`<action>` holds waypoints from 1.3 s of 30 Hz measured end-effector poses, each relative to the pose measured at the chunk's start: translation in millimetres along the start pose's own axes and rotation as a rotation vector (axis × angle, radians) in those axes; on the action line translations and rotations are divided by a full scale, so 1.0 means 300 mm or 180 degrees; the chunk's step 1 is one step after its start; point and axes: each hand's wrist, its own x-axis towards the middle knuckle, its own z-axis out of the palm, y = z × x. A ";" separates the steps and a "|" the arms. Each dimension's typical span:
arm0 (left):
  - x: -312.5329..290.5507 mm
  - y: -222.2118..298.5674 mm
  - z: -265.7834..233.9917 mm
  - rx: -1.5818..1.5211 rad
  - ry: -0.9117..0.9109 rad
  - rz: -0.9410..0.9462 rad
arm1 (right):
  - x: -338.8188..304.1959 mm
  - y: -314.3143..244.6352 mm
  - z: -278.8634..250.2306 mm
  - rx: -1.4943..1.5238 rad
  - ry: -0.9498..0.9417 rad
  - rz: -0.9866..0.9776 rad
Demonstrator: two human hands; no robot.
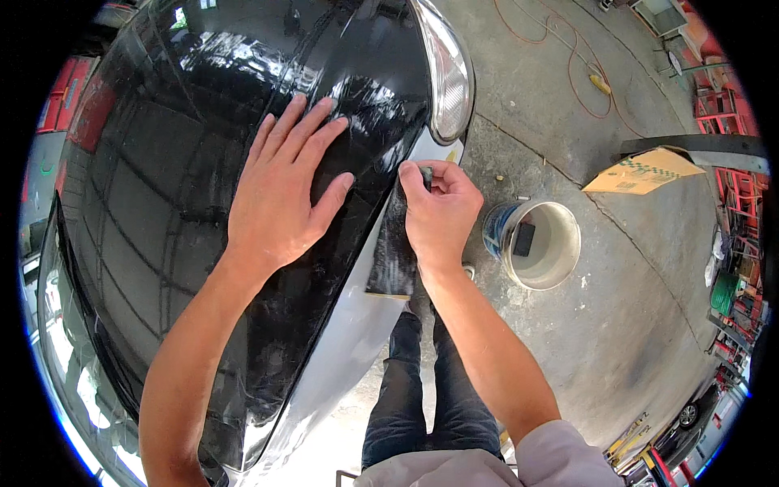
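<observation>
My left hand (276,195) lies flat on the glossy black car hood (162,178), fingers spread and holding nothing. Just right of the hood's edge, my right hand (442,215) is closed, thumb and fingers pinching the upper end of a dark sheet of sandpaper (393,256). The sheet hangs long and narrow over the pale grey fender (341,333), with whitish dust smeared on it and a light lower edge. Part of its upper end is hidden by my fingers. Beyond the hand sits the clear headlight (448,77).
A round bucket (574,243) with a dark block (525,239) inside stands on the concrete floor (649,300) to the right. Farther off are a cardboard piece (641,170) by a dark curved strip (730,152), and an orange hose (578,49). Red shelving (734,114) lines the far right.
</observation>
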 end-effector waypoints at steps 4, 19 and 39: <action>-0.001 0.000 0.000 -0.0096 -0.0047 -0.0001 | -0.133 0.004 -0.003 0.0530 -0.0082 0.0211; 0.004 0.008 0.002 0.0166 -0.0073 0.0097 | -0.353 0.026 -0.077 0.0180 -0.0950 0.0380; -0.391 0.552 0.060 -0.2347 -0.2287 -0.1388 | -0.237 0.241 -0.399 0.2659 -0.0463 0.1797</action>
